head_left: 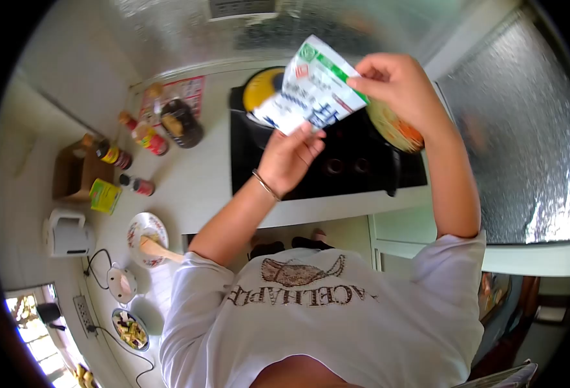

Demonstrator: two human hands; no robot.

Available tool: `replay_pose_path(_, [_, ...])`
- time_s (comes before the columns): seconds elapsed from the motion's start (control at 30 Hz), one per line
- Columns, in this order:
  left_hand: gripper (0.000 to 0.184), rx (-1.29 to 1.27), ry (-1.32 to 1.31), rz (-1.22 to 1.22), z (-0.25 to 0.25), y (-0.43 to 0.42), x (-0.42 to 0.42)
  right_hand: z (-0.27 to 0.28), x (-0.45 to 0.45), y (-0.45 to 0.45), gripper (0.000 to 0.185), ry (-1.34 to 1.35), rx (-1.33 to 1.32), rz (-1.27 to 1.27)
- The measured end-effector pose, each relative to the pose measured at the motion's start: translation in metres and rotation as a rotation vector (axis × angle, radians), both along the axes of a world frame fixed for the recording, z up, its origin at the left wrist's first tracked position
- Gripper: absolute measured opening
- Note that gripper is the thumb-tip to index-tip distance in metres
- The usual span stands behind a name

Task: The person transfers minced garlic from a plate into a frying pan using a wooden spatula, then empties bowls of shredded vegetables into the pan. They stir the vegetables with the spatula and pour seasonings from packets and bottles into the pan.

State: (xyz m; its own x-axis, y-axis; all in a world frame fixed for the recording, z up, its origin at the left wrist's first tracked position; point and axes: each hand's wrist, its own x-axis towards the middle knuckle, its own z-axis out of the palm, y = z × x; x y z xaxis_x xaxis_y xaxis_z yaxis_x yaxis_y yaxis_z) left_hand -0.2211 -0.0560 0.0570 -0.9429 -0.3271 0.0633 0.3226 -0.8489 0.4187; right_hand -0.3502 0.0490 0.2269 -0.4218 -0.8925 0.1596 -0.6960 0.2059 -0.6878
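Observation:
Both my hands hold a white packet [304, 90] with a green top band and blue print over the black stove [337, 171]. My left hand [290, 155] pinches its lower edge, with a bracelet on that wrist. At the packet's upper right corner, my right hand [388, 81] grips the green edge between thumb and fingers. Partly hidden behind the packet is a pot [259, 87] with yellow showing inside. Under my right forearm sits a pan [395, 129] of pale shredded food with an orange part; its handle points toward me.
Left of the stove stand a dark jar [181, 123], several sauce bottles [148, 137] and a yellow packet [105, 196]. Nearer are a plate [136, 236] with a wooden spatula [159, 249], a bowl of chopped food [130, 330] and loose cords. A shiny panel [517, 142] borders the right side.

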Motion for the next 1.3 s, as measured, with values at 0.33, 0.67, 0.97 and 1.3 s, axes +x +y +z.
replay_pose_path(0.33, [0.022, -0.255, -0.28, 0.049, 0.006, 0.072, -0.165, -0.064, -0.204, 0.12, 0.02, -0.07, -0.018, -0.084])
replay_pose_path(0.67, [0.02, -0.505, -0.507, 0.164, 0.008, 0.091, -0.238, -0.117, -0.289, 0.149, 0.02, -0.254, -0.134, -0.054])
replay_pose_path(0.97, [0.025, -0.699, -0.561, 0.164, 0.018, 0.08, -0.262, -0.144, -0.323, 0.137, 0.021, -0.177, -0.142, -0.049])
replay_pose_path(1.3, [0.025, -0.72, -0.559, 0.268, 0.018, 0.065, -0.27, -0.145, -0.332, 0.114, 0.021, -0.122, -0.165, -0.081])
